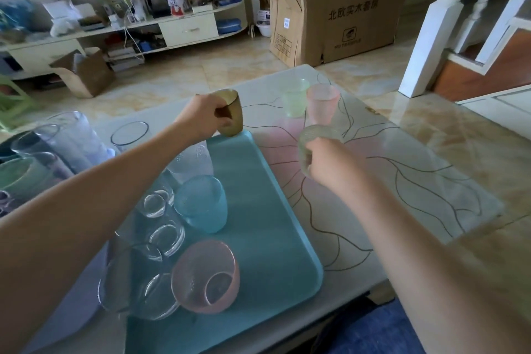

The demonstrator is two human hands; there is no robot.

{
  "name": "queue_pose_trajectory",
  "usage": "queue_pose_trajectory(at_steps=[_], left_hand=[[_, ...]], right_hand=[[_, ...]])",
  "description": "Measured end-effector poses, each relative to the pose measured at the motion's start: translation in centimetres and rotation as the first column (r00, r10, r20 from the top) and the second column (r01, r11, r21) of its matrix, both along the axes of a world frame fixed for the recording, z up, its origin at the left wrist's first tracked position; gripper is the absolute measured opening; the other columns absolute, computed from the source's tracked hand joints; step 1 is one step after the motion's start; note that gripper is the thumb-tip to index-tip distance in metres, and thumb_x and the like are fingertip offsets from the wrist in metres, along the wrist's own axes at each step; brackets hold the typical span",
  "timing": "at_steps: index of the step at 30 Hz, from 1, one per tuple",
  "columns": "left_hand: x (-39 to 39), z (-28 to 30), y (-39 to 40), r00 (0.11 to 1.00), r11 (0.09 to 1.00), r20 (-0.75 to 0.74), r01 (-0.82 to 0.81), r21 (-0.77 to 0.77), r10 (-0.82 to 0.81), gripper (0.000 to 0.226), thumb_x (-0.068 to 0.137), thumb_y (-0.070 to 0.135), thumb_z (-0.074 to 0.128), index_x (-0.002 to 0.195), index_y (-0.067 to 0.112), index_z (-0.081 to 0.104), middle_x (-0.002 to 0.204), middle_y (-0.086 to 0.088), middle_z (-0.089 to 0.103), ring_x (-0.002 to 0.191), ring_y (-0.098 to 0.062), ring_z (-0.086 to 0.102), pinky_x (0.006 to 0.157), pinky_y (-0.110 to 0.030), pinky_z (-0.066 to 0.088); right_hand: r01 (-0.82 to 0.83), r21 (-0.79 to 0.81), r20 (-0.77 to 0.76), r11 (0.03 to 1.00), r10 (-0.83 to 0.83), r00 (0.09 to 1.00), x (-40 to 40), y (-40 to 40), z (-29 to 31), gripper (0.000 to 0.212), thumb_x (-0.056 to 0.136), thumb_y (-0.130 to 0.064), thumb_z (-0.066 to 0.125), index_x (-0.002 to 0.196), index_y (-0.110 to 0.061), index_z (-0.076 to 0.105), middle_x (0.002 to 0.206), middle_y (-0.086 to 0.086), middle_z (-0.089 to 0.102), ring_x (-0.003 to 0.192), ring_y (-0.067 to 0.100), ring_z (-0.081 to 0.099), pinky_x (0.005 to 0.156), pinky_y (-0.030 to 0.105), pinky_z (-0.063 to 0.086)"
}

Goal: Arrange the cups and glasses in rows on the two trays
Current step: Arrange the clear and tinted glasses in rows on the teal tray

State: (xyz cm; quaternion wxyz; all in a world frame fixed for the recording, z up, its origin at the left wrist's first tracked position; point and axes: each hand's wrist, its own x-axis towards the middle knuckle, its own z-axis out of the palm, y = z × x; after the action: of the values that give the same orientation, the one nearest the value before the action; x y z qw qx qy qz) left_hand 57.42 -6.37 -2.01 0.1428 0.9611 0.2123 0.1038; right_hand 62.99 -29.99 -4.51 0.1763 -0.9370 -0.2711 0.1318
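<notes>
Glass-topped and pale, the tabletop (pixel 416 181) carries a dark line drawing of leaves and fills most of the view. On its near left lies a teal tray (pixel 267 210), long side running away from the person. A second tray (pixel 77 304), pale lavender, shows at the lower left, mostly hidden under the left forearm. Beyond the tabletop stands a big cardboard box (pixel 339 14) on the tiled floor (pixel 230 66).

Along the teal tray's left side stands a row of clear glasses (pixel 163 233), with a frosted clear cup (pixel 192 164) at its far end. Just right of that row are a blue cup (pixel 201 204) and, nearer, a pink cup (pixel 205 276). More cups and glasses crowd the far left, among them a tall clear glass (pixel 71 138).

Off the trays, near the tabletop's far edge, a green cup (pixel 294 98) and a second pink cup (pixel 321 103) stand just beside each other.

The left hand (pixel 201 119) has its grip curled round an amber cup (pixel 230 112) at the teal tray's far corner. The right hand (pixel 330 164) has its grip wrapped round a pale green textured glass (pixel 313 135), over the tabletop just right of the tray.
</notes>
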Motion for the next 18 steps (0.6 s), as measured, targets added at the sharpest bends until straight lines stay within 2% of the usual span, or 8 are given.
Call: queue_pose_trajectory(at_steps=[2, 4, 6, 8, 10, 11, 18], left_hand=[[-0.4, -1.1, 0.7, 0.999, 1.0, -0.032, -0.006, -0.009, 0.006, 0.017, 0.078, 0.014, 0.069, 0.069, 0.008, 0.056, 0.067, -0.008, 0.051, 0.065, -0.021, 0.044, 0.051, -0.025, 0.029], [-0.5, -1.9, 0.9, 0.999, 1.0, -0.048, -0.005, -0.013, 0.004, 0.014, 0.078, 0.015, 0.069, 0.072, 0.007, 0.06, 0.067, -0.008, 0.052, 0.064, -0.021, 0.044, 0.051, -0.024, 0.03], [-0.3, -2.2, 0.7, 0.998, 1.0, -0.065, -0.015, -0.016, 0.014, 0.016, 0.079, 0.019, 0.069, 0.074, 0.008, 0.06, 0.064, -0.005, 0.051, 0.063, -0.019, 0.043, 0.05, -0.025, 0.03], [0.0, -2.5, 0.5, 0.995, 1.0, -0.096, -0.012, 0.029, 0.015, 0.022, 0.079, 0.029, 0.069, 0.074, 0.01, 0.059, 0.063, -0.002, 0.052, 0.068, -0.022, 0.046, 0.061, -0.027, 0.031], [0.2, -2.8, 0.4, 0.993, 0.996, -0.114, 0.002, 0.086, 0.008, 0.026, 0.079, 0.035, 0.068, 0.076, 0.01, 0.061, 0.07, -0.005, 0.059, 0.077, -0.026, 0.05, 0.075, -0.029, 0.03], [0.3, -2.9, 0.5, 0.993, 0.995, -0.119, 0.005, 0.095, 0.007, 0.027, 0.079, 0.036, 0.068, 0.076, 0.01, 0.061, 0.072, -0.006, 0.059, 0.079, -0.027, 0.05, 0.078, -0.03, 0.029], [0.9, -2.8, 0.2, 0.987, 1.0, -0.16, 0.0, -0.023, -0.003, 0.036, 0.077, 0.034, 0.071, 0.058, 0.017, 0.044, 0.057, 0.0, 0.041, 0.07, -0.025, 0.042, 0.07, -0.03, 0.025]], right_hand=[[-0.045, 0.004, 0.032, 0.999, 0.045, 0.999, -0.5, 0.6, 0.2, 0.023, 0.082, -0.002, 0.047, 0.1, -0.012, 0.059, 0.105, 0.008, 0.064, 0.098, 0.028, 0.062, 0.073, 0.029, 0.042], [-0.088, 0.004, 0.051, 0.996, 0.087, 0.995, -0.9, 1.1, 0.5, 0.021, 0.081, 0.0, 0.046, 0.092, -0.015, 0.055, 0.107, 0.006, 0.062, 0.095, 0.027, 0.06, 0.071, 0.029, 0.037], [-0.117, 0.009, 0.068, 0.993, 0.116, 0.991, -1.2, 1.5, 0.7, 0.024, 0.082, 0.0, 0.044, 0.094, -0.016, 0.056, 0.106, 0.005, 0.061, 0.095, 0.027, 0.059, 0.071, 0.029, 0.036], [-0.126, 0.0, 0.066, 0.992, 0.125, 0.99, -1.4, 1.9, 0.7, 0.028, 0.083, -0.001, 0.044, 0.103, -0.015, 0.058, 0.1, 0.005, 0.059, 0.1, 0.027, 0.06, 0.072, 0.029, 0.036], [-0.121, -0.001, 0.058, 0.993, 0.121, 0.991, -1.5, 2.2, 0.8, 0.029, 0.084, -0.002, 0.045, 0.105, -0.015, 0.059, 0.093, 0.003, 0.053, 0.105, 0.028, 0.058, 0.073, 0.029, 0.035], [-0.12, -0.003, 0.059, 0.993, 0.12, 0.991, -1.5, 2.3, 0.8, 0.028, 0.084, -0.002, 0.046, 0.105, -0.016, 0.058, 0.092, 0.002, 0.051, 0.108, 0.029, 0.057, 0.073, 0.029, 0.035], [-0.137, -0.036, 0.0, 0.99, 0.137, 0.991, -1.5, 2.7, 0.9, 0.029, 0.086, -0.005, 0.049, 0.111, -0.016, 0.059, 0.101, 0.003, 0.057, 0.107, 0.028, 0.058, 0.074, 0.029, 0.036]])
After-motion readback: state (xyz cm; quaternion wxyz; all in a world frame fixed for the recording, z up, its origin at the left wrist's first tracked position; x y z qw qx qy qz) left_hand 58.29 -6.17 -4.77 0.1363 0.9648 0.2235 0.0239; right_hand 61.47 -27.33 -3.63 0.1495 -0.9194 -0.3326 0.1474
